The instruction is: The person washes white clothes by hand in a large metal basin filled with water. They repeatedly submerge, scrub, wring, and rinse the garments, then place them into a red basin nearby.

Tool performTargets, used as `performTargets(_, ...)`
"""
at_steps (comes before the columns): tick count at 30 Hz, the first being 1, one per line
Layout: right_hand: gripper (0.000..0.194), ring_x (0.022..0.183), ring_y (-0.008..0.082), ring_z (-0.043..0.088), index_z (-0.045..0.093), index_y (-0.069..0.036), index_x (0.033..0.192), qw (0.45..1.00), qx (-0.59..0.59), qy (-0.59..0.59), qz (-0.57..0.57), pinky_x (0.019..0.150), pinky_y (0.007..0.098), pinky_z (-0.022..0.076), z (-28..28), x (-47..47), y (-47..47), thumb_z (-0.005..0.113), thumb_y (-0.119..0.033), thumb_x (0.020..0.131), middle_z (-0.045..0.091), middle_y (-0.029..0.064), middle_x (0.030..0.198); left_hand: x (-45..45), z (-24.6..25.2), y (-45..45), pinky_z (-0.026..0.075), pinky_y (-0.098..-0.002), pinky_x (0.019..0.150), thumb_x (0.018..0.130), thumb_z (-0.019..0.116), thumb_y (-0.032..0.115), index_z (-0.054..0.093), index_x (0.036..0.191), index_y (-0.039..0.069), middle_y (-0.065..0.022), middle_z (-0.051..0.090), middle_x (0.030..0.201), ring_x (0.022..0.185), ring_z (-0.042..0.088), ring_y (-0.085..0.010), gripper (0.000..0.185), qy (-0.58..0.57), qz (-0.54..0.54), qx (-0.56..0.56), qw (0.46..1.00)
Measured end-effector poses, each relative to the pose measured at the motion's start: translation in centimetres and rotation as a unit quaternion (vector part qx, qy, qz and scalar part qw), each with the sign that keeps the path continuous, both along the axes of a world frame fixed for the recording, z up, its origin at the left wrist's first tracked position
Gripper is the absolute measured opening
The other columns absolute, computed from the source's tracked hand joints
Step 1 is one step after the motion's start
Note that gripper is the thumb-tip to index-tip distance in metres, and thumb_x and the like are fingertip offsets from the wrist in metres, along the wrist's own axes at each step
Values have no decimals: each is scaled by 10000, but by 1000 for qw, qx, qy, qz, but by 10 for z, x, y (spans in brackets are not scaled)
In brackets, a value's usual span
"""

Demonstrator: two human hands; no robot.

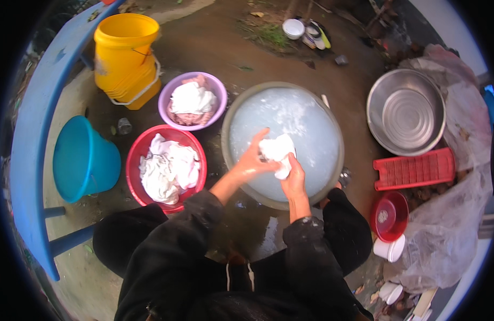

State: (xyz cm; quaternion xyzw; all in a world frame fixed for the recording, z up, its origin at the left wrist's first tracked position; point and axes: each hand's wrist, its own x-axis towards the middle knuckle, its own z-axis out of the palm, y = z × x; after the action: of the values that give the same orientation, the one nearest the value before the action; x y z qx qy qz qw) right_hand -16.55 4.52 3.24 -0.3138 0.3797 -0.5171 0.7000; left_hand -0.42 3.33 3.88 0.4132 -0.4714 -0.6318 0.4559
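A small white cloth (280, 146), bunched up, is held above a wide round basin (338, 136) of cloudy, soapy water (247, 120). My right hand (294, 182) grips its lower right side. My left hand (249, 158) is at the cloth's left with fingers spread, and its thumb overlaps the cloth's lower edge. Whether that thumb presses on the cloth is hard to see. Left of the basin, a red basin (133, 170) contains white laundry (166, 168). Beyond it, a purple basin (164, 106) holds a white cloth (193, 98) on top of pinkish fabric (188, 118).
A yellow bucket (126, 68), a teal bucket (86, 160) and a blue bench (34, 132) stand left. At right are a metal basin (407, 112), a red plastic washboard (414, 168), a small red basin (389, 216) and plastic sheeting (435, 236). The ground (199, 44) is wet.
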Motion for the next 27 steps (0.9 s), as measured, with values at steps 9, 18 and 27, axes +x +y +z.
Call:
performTargets(9,666,1396,319,253,249,-95,1482,989,-3,144,-20,1078,519,247,12,8,-7,470,-388,925,264,170,1509,116,30,-91,514,-343,811,708,688,27,393,1198,87,-124,543,1064,968,572,-220,575,-101,285,-164,939)
performTargets(18,428,1117,223,526,493,-40,1291,978,77,190,-32,870,360,444,-9,27,-5,558,-243,920,548,132,1217,249,-80,-129,400,-456,1013,803,667,210,488,1353,240,-180,292,1500,1226,470,-415,579,-653,-19,-125,746)
performTargets(27,254,834,173,612,586,-27,1129,972,124,196,-23,694,290,486,-30,37,8,560,-178,926,617,101,991,257,-162,3,510,-469,784,831,599,411,647,991,82,-177,658,989,914,647,-343,369,-639,-17,55,767)
